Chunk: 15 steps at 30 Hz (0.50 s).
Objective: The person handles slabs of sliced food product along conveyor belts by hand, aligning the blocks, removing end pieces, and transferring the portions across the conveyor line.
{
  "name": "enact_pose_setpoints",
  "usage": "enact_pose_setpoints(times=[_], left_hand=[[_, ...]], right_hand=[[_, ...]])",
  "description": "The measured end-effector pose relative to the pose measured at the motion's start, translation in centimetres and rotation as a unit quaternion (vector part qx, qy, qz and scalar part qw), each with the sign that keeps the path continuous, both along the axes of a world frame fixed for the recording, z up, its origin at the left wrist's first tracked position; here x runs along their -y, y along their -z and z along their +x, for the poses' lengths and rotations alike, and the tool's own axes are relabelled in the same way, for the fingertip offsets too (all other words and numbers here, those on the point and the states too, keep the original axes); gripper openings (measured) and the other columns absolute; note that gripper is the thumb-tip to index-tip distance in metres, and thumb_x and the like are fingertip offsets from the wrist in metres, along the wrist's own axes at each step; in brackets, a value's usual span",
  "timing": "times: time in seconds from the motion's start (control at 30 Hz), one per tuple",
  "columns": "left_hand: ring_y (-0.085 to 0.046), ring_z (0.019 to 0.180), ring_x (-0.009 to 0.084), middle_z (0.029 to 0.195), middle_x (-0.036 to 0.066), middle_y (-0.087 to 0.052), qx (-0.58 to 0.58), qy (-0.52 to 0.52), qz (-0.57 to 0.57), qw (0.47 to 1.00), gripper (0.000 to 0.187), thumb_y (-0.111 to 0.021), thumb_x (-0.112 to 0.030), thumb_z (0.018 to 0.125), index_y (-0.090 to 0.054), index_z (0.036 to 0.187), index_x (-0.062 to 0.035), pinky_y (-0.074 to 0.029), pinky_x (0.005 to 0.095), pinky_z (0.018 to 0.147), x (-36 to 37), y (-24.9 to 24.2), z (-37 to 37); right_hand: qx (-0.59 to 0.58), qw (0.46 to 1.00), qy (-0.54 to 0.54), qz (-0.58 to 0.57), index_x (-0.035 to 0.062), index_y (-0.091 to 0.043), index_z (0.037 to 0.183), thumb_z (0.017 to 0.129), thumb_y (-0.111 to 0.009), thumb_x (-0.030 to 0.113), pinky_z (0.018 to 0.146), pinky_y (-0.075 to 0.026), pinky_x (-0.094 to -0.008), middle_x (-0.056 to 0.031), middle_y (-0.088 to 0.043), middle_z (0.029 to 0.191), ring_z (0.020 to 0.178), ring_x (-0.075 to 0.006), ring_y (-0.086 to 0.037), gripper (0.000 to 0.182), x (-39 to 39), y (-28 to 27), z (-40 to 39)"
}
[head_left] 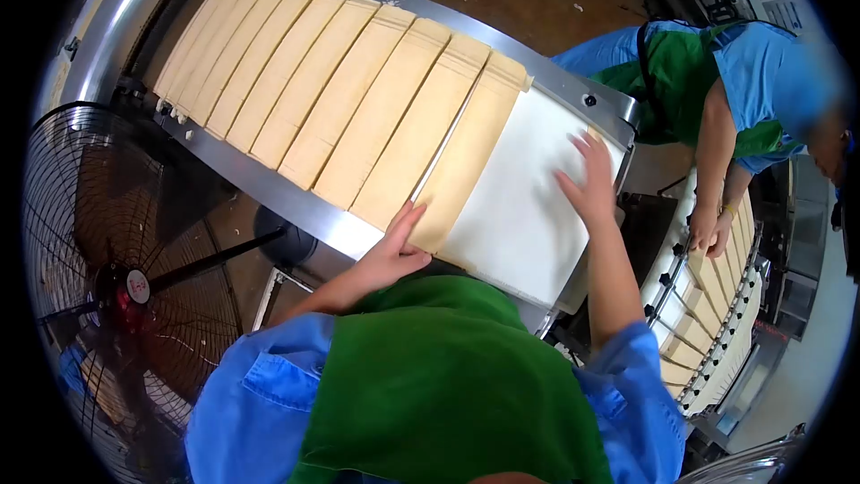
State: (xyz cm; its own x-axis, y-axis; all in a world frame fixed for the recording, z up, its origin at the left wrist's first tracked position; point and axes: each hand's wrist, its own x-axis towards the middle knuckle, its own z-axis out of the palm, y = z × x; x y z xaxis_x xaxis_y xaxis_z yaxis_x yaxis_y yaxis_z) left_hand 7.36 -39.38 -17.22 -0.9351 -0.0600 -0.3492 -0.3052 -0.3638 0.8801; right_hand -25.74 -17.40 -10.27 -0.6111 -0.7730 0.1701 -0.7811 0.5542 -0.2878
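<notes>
A row of long, pale dough strips [358, 99] lies side by side across a white conveyor belt [524, 188]. My left hand [399, 249] rests at the near end of the last strips on the right, fingers apart, with its fingertips by the narrow gap between two of them. Over the bare part of the belt, right of the last dough strip [479, 148], my right hand [591, 184] is held with its fingers spread and nothing in it. A small piece of dough shows at the belt's far right edge, just beyond my right fingertips.
A metal rail [448, 16] edges the belt. At the left stands a large black wire fan [134, 287]. On the right, a co-worker in a green apron [672, 81] has both hands over a second conveyor [708, 305] with dough strips and black knobs.
</notes>
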Motion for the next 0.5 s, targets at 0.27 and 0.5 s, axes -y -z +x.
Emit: enact_pose_setpoints(times=[0.27, 0.5], left_hand=[[-0.06, 0.113, 0.023, 0.164, 0.019, 0.012, 0.019, 0.078, 0.019, 0.997, 0.08, -0.064, -0.001, 0.093, -0.02, 0.158, -0.0134, -0.05, 0.0329, 0.098, 1.1, -2.1, -1.0], [-0.066, 0.098, 0.0216, 0.164, 0.022, 0.003, -0.006, 0.1, -0.056, 0.993, 0.072, -0.069, -0.008, 0.091, -0.034, 0.154, -0.0145, -0.054, 0.0336, 0.09, 0.1, -2.1, -3.0]], right_hand=[[0.0, 0.995, 0.1, -0.023, 0.0102, -0.063, 0.125, 0.078, -0.075, 0.038, 0.111, -0.036, -0.0459, -0.0136, -0.056, 0.135, 0.134, -0.0343, -0.044, 0.056, 19.9, 9.0, -4.3], [0.046, 0.976, 0.211, -0.039, 0.0069, -0.061, 0.122, 0.075, -0.074, 0.036, 0.102, -0.045, -0.0442, -0.0137, -0.055, 0.129, 0.119, -0.0315, -0.053, 0.057, 12.0, 6.1, -2.7]])
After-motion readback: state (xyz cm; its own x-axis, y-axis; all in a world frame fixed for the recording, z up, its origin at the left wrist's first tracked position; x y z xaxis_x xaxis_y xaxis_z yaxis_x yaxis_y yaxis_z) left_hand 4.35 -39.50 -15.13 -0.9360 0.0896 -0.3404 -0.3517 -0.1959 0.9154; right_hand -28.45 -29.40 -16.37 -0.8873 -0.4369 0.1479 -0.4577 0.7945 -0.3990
